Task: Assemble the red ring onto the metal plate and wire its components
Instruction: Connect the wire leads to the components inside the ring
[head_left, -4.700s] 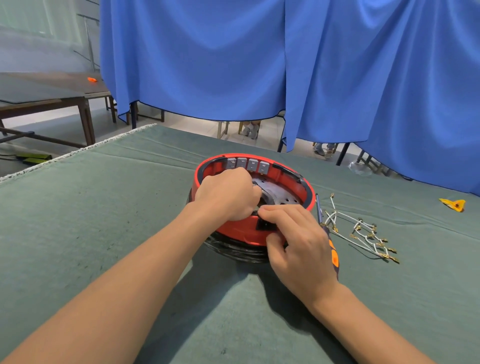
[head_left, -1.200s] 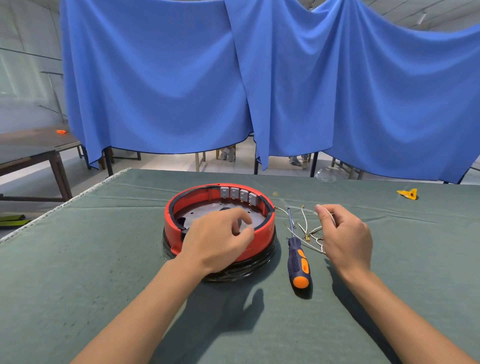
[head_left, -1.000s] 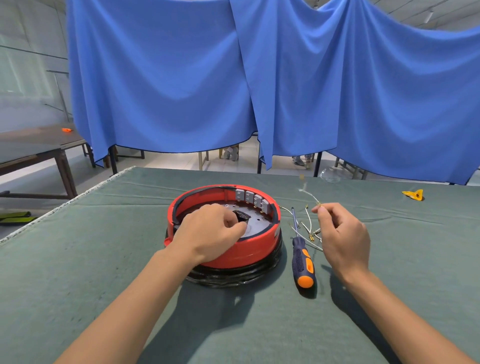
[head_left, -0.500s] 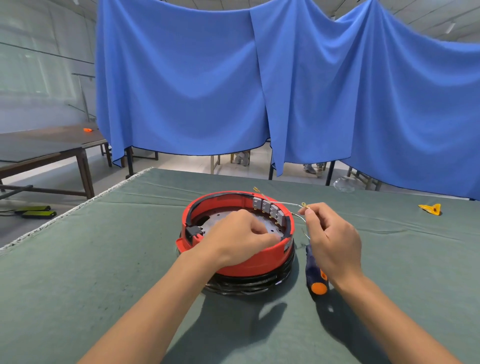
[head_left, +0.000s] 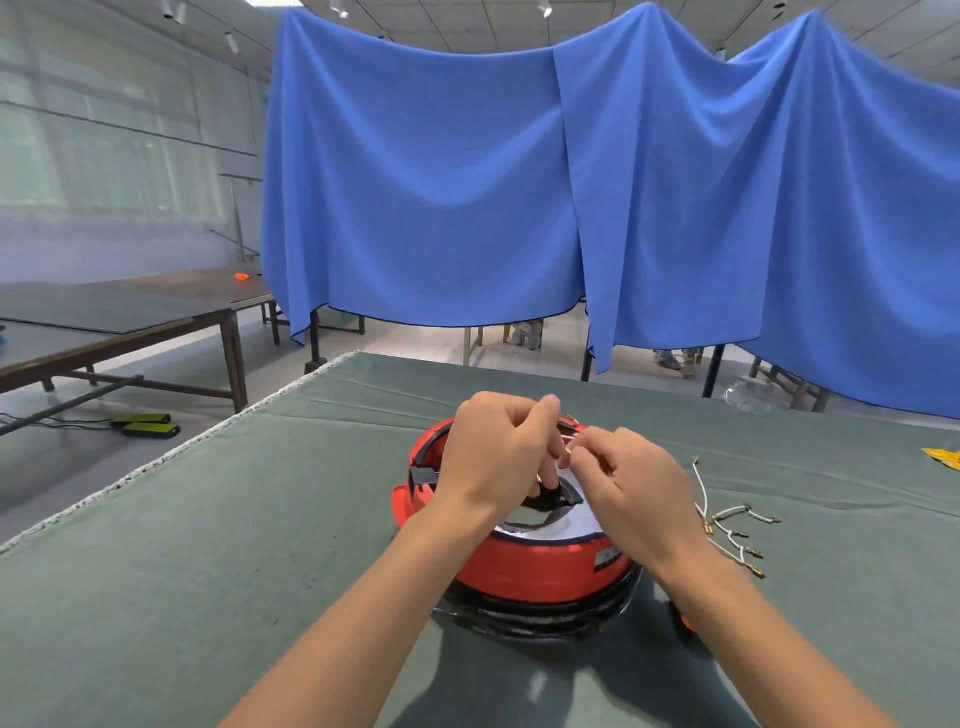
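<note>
The red ring (head_left: 524, 569) sits on a black base in the middle of the green table, with the metal plate (head_left: 569, 525) showing inside it. Both hands hover over the ring's far half. My left hand (head_left: 493, 462) has its fingers curled and pinches one end of a thin white wire (head_left: 570, 441). My right hand (head_left: 631, 488) pinches the same wire just to the right. The ring's grey terminal blocks are hidden behind the hands.
Several loose white wires with brass terminals (head_left: 730, 525) lie on the green cloth right of the ring. An orange screwdriver handle tip (head_left: 684, 621) peeks out under my right forearm. A yellow object (head_left: 943, 457) lies at the far right. Blue curtains hang behind the table.
My right hand lifted a wire from the pile and carried it left over the ring. My left hand rose from the ring's rim and took hold of the wire's end.
</note>
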